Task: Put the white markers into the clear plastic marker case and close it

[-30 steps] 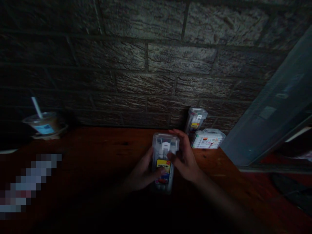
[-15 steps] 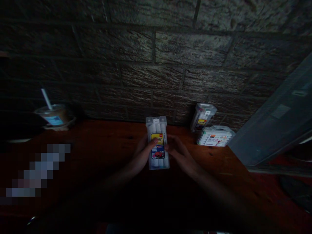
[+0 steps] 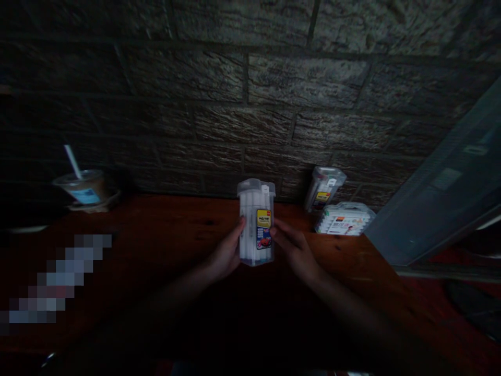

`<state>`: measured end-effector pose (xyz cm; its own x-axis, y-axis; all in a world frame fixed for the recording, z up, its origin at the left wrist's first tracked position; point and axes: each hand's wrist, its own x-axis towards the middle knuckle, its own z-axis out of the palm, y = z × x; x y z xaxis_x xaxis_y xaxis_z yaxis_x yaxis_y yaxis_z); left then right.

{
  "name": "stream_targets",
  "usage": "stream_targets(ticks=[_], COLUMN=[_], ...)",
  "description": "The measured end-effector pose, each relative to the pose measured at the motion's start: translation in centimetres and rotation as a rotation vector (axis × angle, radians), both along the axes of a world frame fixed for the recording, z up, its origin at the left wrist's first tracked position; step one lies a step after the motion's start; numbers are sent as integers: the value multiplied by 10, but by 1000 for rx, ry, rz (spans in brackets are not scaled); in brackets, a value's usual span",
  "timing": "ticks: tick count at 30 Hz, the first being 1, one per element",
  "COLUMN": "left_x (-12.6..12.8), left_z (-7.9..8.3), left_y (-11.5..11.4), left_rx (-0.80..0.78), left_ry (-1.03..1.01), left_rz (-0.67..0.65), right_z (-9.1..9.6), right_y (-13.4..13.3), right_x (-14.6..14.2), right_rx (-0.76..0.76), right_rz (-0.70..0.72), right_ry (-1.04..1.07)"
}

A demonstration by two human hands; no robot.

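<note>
A clear plastic marker case point(image 3: 249, 230) is held upright between my two hands above the wooden table point(image 3: 164, 224). White markers stand inside it, and a yellow and blue label faces partly to the right. My left hand point(image 3: 227, 250) grips the left side, thumb along the edge. On the right side, my right hand point(image 3: 295, 248) presses its fingertips against the case near the label. The fingers behind the case are hidden, and the light is dim.
At the back right, a similar marker case point(image 3: 324, 189) leans by the brick wall point(image 3: 219, 125), behind a white handled case point(image 3: 346, 219). A lidded cup with a straw point(image 3: 84, 188) stands at left. A grey panel point(image 3: 434, 183) rises beside the table's right edge.
The marker case has turned, so its label now sits toward the right and another side shows. My left thumb has shifted from the label to the case's left edge.
</note>
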<state>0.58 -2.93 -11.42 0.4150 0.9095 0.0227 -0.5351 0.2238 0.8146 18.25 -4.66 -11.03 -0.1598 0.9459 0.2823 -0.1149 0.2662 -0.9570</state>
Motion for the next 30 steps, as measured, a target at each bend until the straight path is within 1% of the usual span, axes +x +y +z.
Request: stream_targets(ticks=[3,8,10,13,16,18,21,24,27,30], left_x=[0,0,0,0,-2,-4,-7,-10,-12,-13], left_z=[-1,-6,-6,-5,-6,-6,-6,-3,-2,-6], left_y=[-1,-1,-2,-2,-1,2,5,8,10,10], left_rx=[52,59,68,108,181,214,206,176,135,55], left_ry=[-2,29,55,103,157,165,134,81,20,-4], left_rz=[28,70,76,104,183,210,179,126,46,-47], right_z=[-3,-3,-2,-2,-2,-4,-5,-5,-1,3], right_y=[3,4,2,-1,-2,-1,0,1,1,-2], right_x=[2,4,4,4,2,0,0,1,2,1], right_rx=[32,102,140,175,154,113,85,120,133,134], right_rz=[-37,-116,-111,-56,-58,-69,-53,-52,-46,-11], right_ry=[-42,-171,-243,-300,-303,-259,-181,-146,-114,-82])
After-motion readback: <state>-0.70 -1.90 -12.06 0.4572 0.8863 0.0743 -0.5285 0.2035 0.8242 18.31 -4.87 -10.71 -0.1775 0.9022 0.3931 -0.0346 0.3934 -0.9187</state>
